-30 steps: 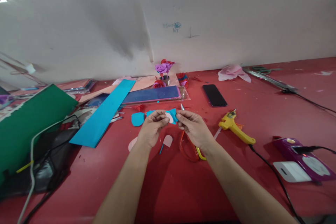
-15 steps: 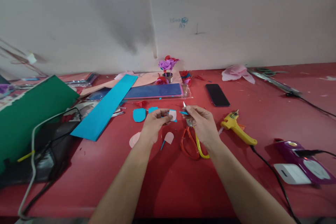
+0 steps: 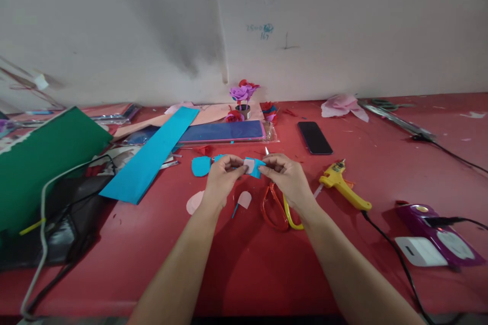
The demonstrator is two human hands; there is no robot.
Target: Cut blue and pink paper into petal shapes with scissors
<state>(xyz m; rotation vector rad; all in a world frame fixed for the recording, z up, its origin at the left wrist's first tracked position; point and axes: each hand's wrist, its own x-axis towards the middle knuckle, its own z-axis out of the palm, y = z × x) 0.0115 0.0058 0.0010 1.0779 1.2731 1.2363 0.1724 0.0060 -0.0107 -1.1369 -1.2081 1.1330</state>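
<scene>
My left hand (image 3: 225, 177) pinches a small pink paper petal (image 3: 249, 164) laid against a blue paper piece (image 3: 256, 169). The fingers of my right hand (image 3: 286, 175) are closed on the right edge of that blue piece. Both hands hover over the table's middle. Beneath my right hand lie scissors (image 3: 275, 213) with one red and one yellow handle, their blades mostly hidden. Nearer me, a second pink petal (image 3: 244, 199) rests by a thin blue strip (image 3: 235, 210). Another pink piece (image 3: 194, 202) sits left of my wrist, and a blue cut petal (image 3: 201, 166) lies beyond it.
On the right are a yellow glue gun (image 3: 343, 186), a phone (image 3: 315, 137) and a purple device (image 3: 438, 231) with cables. A long blue strip (image 3: 152, 162) and a green sheet (image 3: 57, 157) lie left. Paper flowers (image 3: 244, 93) stand at the back against the wall.
My right hand has shifted slightly left, bringing its fingers to the blue piece beside the pink petal. The blue piece now shows more widely between both hands. My left hand keeps its pinch.
</scene>
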